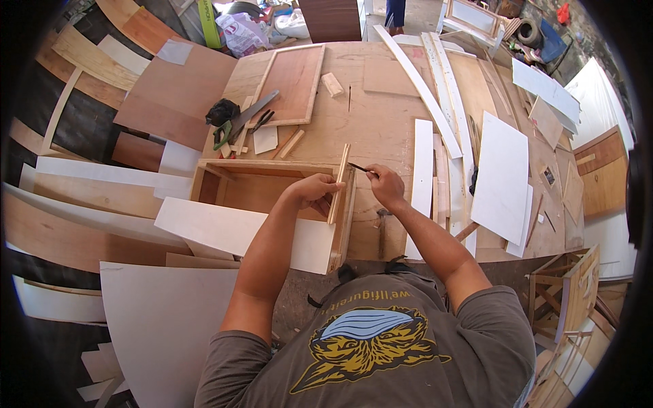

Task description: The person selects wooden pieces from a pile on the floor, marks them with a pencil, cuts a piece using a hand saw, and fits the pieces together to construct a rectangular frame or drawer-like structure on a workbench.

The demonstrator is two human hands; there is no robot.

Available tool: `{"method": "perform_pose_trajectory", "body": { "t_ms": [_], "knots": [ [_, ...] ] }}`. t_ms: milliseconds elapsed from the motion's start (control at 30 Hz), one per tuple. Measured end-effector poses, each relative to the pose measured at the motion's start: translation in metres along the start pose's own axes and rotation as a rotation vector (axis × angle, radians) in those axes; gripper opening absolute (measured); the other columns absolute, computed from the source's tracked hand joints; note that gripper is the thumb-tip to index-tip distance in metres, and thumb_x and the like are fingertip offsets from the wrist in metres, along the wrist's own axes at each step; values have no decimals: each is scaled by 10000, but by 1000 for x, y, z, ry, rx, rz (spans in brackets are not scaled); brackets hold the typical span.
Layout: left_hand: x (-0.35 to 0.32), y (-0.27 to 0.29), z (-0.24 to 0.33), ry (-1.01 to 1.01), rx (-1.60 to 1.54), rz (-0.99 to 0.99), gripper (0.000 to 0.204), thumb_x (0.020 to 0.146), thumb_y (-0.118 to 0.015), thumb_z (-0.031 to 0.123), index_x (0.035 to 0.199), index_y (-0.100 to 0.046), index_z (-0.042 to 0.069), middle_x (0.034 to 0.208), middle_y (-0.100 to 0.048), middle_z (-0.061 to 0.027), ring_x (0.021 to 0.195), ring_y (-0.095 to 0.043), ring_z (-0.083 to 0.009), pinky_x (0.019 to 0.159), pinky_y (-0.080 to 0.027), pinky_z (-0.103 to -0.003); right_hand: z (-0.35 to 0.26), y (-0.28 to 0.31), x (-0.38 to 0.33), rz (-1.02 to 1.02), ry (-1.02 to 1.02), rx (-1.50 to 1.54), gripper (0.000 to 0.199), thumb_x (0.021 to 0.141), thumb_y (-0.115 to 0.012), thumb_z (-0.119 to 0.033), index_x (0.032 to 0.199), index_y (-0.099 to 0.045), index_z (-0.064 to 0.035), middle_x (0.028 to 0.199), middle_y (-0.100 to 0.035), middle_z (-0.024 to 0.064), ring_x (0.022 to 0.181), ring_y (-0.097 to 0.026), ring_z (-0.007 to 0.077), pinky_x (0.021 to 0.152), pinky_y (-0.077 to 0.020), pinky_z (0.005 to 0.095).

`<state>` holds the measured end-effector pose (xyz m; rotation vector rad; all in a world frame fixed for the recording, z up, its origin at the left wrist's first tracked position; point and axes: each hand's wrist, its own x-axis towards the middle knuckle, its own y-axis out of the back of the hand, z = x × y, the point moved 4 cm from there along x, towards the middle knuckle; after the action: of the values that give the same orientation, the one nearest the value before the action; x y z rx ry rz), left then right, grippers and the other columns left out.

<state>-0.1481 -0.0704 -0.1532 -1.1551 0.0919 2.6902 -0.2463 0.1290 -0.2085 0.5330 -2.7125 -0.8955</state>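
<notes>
My left hand [314, 192] pinches a narrow wooden strip [344, 162] between thumb and fingers. The strip stands along the right side of an open wooden box frame [197, 185]. Closed around a slim black pen-like tool [357, 167], my right hand [387, 187] is just right of the strip, the tool's tip pointing at it. A white panel [245, 230] lies over the near part of the box, under my left forearm. On the tabletop below my right hand rests a hammer [382, 228], its head toward the far side.
The wooden worktable [381, 122] carries a handsaw [253, 112], pliers [262, 121], a framed panel [292, 85] and a small wood block [332, 84]. Long white strips [422, 88] and white boards [500, 180] lie to the right. Stacked boards [75, 224] crowd the left. Someone's legs [395, 15] show beyond.
</notes>
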Motion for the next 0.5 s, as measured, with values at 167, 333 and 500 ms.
{"method": "perform_pose_trajectory", "body": {
  "t_ms": [167,333,500],
  "knots": [
    [-1,-1,1,4,-13,-9,341,1034,-577,362,1086,-567,25,816,-630,-75,631,-691,-207,575,-640,-395,0,0,3,6,-14,-4,177,921,-657,-234,1055,-749,-163,960,-720,112,925,-681,339,777,-515,455],
    [-2,-2,2,8,-1,-1,348,1030,-584,366,1092,-564,25,824,-638,-77,627,-692,-207,571,-640,-393,4,-3,6,23,12,2,168,918,-660,-230,1046,-752,-168,955,-719,111,923,-680,338,770,-516,456],
    [-1,-1,3,16,24,13,357,1024,-594,386,1060,-561,33,787,-633,-73,606,-686,-207,572,-637,-393,5,-3,8,23,26,-10,165,909,-675,-195,1041,-759,-139,972,-734,106,897,-693,309,764,-523,417]
  ]
}}
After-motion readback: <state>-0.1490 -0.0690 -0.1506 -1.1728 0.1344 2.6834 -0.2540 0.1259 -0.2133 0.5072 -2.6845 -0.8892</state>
